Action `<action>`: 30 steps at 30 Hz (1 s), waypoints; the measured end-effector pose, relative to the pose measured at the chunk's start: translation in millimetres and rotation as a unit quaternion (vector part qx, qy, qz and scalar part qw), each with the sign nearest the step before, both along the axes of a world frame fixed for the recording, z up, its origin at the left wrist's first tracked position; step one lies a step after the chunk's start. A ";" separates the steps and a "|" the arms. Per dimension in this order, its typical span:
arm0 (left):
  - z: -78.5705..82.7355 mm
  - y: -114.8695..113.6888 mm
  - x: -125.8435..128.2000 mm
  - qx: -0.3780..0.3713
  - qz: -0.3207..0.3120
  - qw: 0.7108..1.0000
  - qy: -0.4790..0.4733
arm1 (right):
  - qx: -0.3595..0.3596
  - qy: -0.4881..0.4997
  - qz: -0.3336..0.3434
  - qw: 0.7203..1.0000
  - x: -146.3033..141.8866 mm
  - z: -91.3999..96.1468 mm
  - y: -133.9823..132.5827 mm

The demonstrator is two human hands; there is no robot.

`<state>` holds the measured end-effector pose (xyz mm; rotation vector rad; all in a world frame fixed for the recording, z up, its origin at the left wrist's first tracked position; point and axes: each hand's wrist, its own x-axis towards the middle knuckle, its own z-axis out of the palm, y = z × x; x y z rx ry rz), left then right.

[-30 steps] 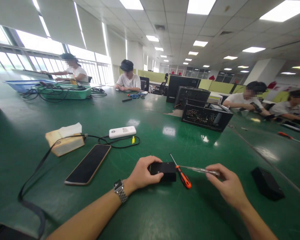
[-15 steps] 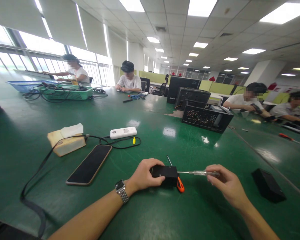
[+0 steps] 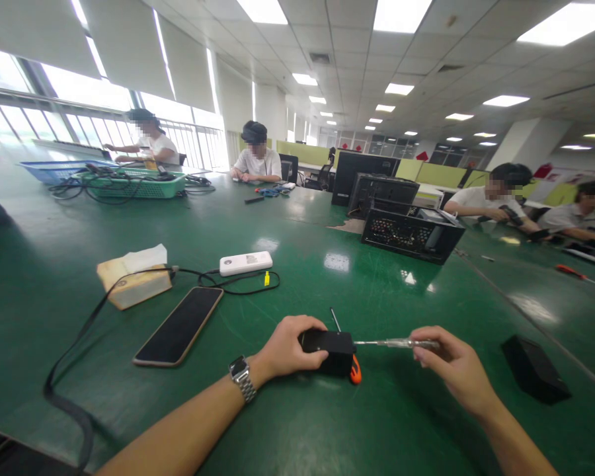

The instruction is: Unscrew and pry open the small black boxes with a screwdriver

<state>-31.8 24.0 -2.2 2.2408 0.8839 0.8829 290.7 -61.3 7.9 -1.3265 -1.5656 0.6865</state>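
The left hand (image 3: 287, 347), closed round the box (image 3: 327, 349), has slid it up to the driver (image 3: 396, 343) — pinched in the right hand (image 3: 451, 370).

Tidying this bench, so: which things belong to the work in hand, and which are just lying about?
In hand: small black plastic box, gripped by the left hand; slim clear-handled screwdriver, held by the right hand.
Lying about: orange-handled screwdriver by the box, dark flat smartphone, white oblong device, tan tissue pack, second black box at right.
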 end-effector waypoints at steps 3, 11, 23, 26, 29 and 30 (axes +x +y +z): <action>-0.3 -0.1 0.2 0.000 0.001 1.000 -0.001 | -0.007 0.001 0.001 1.000 0.1 -0.9 0.1; 1.0 0.2 0.1 0.012 -0.005 1.000 0.006 | -0.012 -0.025 0.007 1.000 -2.6 0.9 -0.8; 5.8 2.0 -5.2 0.036 -0.061 0.997 0.017 | 0.134 -0.198 0.049 0.970 -19.7 23.8 -16.4; 4.5 2.0 -5.0 0.039 -0.080 0.995 0.032 | 0.162 -0.228 0.059 0.958 -27.3 24.1 -19.7; 2.5 1.4 -3.8 0.032 -0.088 0.995 0.041 | 0.165 -0.231 0.057 0.957 -31.6 22.3 -19.7; 1.9 1.2 -3.3 0.030 -0.086 0.995 0.042 | 0.159 -0.231 0.051 0.958 -31.6 21.7 -19.0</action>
